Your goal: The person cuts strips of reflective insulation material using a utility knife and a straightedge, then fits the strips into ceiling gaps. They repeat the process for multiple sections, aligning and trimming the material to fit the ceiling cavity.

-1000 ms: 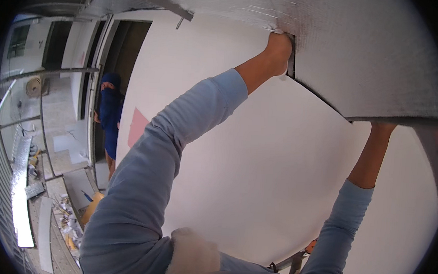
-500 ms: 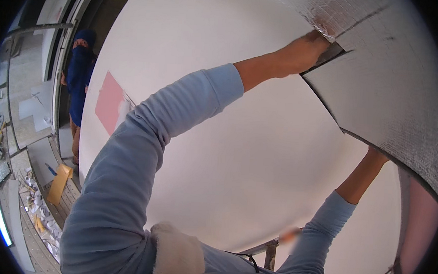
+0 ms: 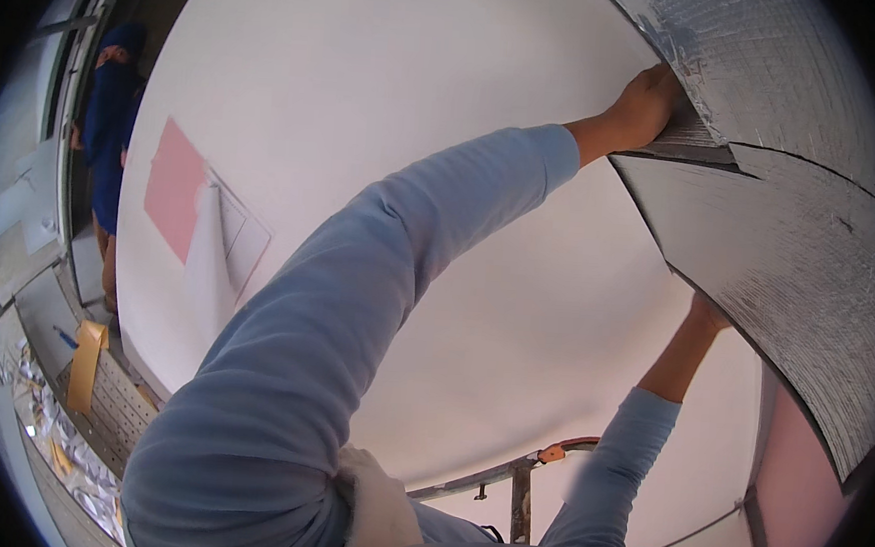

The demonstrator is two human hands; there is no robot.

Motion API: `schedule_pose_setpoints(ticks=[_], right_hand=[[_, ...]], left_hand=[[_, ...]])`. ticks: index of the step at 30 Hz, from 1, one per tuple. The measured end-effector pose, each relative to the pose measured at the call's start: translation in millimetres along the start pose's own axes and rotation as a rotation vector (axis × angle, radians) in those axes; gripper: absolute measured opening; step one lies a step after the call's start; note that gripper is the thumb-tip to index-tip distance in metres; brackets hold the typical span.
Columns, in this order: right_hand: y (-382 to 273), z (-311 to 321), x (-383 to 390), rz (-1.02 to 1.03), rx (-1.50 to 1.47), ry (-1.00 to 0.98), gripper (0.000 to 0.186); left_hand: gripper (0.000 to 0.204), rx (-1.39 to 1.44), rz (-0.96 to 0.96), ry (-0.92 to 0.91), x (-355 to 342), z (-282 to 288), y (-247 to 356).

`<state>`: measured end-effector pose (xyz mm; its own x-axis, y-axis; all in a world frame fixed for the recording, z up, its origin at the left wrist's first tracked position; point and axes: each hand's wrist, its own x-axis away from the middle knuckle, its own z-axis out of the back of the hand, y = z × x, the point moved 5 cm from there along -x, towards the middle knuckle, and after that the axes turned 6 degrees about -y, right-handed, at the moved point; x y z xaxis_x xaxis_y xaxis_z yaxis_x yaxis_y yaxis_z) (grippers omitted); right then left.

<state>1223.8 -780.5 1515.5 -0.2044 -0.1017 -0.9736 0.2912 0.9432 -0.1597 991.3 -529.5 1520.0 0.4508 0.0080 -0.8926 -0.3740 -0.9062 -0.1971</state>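
My left hand (image 3: 640, 110) is raised at the upper right, its fingers curled against the edge of a foil-covered upper panel (image 3: 790, 85), beside a dark gap (image 3: 696, 144). Below the gap is a second foil-covered panel (image 3: 760, 243) with a dark edge. My right hand (image 3: 708, 312) reaches up to this panel's lower edge, lower and farther right than my left one; its fingers are mostly hidden by the panel.
A white wall (image 3: 435, 313) faces me, with a pink patch (image 3: 173, 182) and hanging white sheet (image 3: 208, 259). A person in dark blue (image 3: 109, 153) stands in the left doorway. A perforated platform (image 3: 124, 400) holds scraps and a tan strip (image 3: 85, 362). A metal railing (image 3: 521, 504) is below.
The view has turned, swinging the doorway leftward and showing more pink wall at right. My left hand has shifted right along the panels; my right hand appears lower and farther left in view.
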Motion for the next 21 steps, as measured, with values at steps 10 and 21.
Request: schedule_pose_setpoints(ticks=[10, 21], right_hand=[[9.6, 8.7, 4.1, 0.006, 0.036, 0.138, 0.08], [8.4, -15.8, 14.0, -0.057, 0.214, 0.129, 0.091]], left_hand=[[0.053, 0.766, 0.48, -0.072, 9.2, -40.1, -26.8], [0.053, 0.319, 0.338, -0.134, 44.6, -14.8, 7.9]])
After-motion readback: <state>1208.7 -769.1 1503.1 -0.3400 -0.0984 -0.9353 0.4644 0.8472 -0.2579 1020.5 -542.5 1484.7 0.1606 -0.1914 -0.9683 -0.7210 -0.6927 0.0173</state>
